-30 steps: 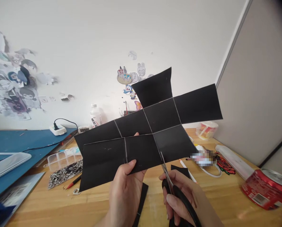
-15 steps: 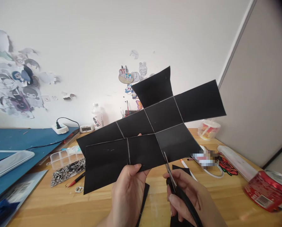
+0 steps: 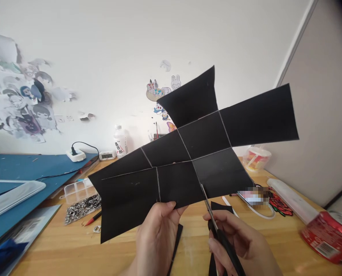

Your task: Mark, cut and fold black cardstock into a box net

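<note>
I have the left hand (image 3: 156,234) pinching the near edge of the black card (image 3: 193,153), thumb pressed on the face towards me, and it holds the card up in the air above the wooden table (image 3: 274,237). The card is a cross-like shape marked with pale lines into squares, its arms spreading left, right and far. My right hand (image 3: 239,241) is clenched around the black handles of the scissors (image 3: 218,234), just right of the left hand. Their blades point up and away and meet the card's near edge at one of the pale lines. On the table I see a black offcut (image 3: 222,207) beneath the card, a red can (image 3: 328,237) lying at the far right, and a clear compartment box (image 3: 76,189) beside a pile of metal rings (image 3: 83,207) to the left.
</note>
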`<action>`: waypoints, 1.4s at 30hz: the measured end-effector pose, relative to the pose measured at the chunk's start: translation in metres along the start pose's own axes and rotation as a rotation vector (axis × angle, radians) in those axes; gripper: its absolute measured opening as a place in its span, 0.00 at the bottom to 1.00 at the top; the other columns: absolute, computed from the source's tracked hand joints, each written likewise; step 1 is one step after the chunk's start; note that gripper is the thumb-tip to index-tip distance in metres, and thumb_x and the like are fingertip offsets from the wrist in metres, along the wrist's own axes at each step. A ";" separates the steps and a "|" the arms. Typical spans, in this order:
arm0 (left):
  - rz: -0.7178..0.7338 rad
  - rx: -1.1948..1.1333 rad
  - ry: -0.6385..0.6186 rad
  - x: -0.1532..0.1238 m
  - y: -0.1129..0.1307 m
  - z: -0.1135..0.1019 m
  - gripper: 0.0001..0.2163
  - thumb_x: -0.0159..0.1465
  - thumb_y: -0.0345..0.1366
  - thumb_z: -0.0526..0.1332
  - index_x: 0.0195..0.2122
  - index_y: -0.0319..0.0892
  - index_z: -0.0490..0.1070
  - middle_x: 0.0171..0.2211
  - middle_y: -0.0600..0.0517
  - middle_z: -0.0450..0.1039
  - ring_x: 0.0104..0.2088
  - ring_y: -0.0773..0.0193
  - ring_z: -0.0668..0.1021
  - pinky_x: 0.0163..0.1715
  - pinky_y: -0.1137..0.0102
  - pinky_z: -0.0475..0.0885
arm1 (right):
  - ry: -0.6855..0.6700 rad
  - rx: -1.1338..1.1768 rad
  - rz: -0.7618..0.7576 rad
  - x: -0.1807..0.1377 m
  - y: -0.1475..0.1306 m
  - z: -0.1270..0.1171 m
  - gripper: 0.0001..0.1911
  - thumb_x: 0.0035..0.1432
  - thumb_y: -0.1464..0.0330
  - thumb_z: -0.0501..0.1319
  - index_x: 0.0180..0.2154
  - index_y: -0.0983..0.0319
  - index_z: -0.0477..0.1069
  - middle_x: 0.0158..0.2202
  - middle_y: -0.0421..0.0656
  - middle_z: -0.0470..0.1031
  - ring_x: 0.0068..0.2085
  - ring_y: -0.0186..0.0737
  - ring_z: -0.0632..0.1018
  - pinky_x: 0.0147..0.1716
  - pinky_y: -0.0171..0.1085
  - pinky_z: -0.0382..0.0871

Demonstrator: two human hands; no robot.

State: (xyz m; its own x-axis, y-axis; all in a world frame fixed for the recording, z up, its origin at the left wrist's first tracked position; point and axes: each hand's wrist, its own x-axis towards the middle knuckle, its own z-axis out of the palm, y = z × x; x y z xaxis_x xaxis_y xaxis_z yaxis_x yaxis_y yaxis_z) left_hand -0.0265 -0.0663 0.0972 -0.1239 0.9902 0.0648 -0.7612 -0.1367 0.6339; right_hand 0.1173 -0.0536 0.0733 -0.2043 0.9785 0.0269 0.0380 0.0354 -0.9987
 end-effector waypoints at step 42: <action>-0.051 -0.131 -0.213 -0.004 0.003 0.008 0.17 0.58 0.25 0.47 0.29 0.37 0.77 0.34 0.49 0.77 0.47 0.57 0.72 0.52 0.64 0.61 | -0.008 -0.024 -0.001 0.000 -0.018 0.003 0.15 0.41 0.64 0.67 0.33 0.59 0.68 0.19 0.34 0.65 0.15 0.26 0.65 0.12 0.27 0.61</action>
State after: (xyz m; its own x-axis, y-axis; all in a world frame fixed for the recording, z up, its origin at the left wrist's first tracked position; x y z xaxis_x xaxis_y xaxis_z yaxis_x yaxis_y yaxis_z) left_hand -0.0229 -0.0707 0.1049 0.0433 0.9777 0.2053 -0.8407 -0.0754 0.5362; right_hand 0.1141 -0.0550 0.0907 -0.2124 0.9768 0.0278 0.0610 0.0417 -0.9973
